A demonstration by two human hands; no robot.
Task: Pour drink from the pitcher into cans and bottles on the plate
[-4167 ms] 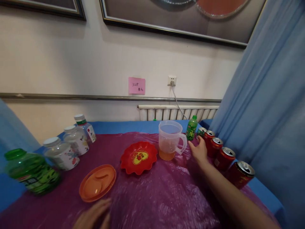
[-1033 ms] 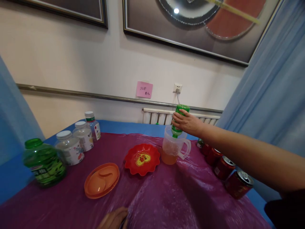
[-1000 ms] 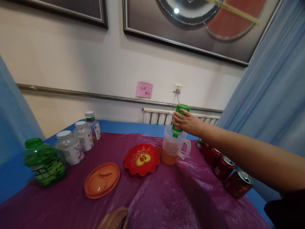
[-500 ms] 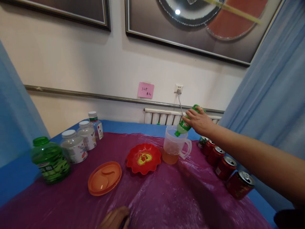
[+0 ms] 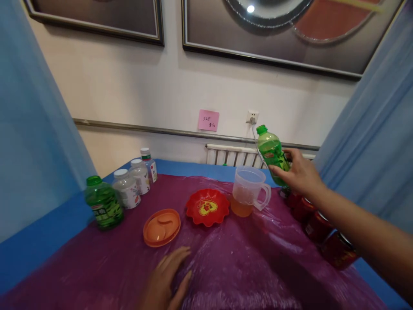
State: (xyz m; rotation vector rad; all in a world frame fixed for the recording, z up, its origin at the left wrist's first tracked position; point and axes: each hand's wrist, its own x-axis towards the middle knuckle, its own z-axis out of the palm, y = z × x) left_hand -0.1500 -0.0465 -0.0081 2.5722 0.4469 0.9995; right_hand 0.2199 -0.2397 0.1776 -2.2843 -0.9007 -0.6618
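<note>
My right hand (image 5: 298,170) is wrapped round a green plastic bottle (image 5: 271,151), which is uncapped and leans left with its mouth upward. The bottle is raised just right of a clear measuring jug (image 5: 248,184), apart from it. Amber liquid (image 5: 241,208) lies in the lower part of the jug, whose handle points right. My left hand (image 5: 169,275) is empty above the near tablecloth, fingers apart. Beyond it are an orange divided plate (image 5: 159,228) and a red scalloped plate (image 5: 197,211) with a yellow heart print.
Along the right side stands a row of drink cans (image 5: 318,226), partly behind my right forearm. On the left are a large green bottle (image 5: 105,206) and several white-capped jars (image 5: 126,187). A purple plastic sheet (image 5: 222,267) covers the blue table (image 5: 38,228).
The green bottle has gone from tipped mouth-down over the jug to mouth-up on its right. My left hand has moved forward and opened. The view has shifted.
</note>
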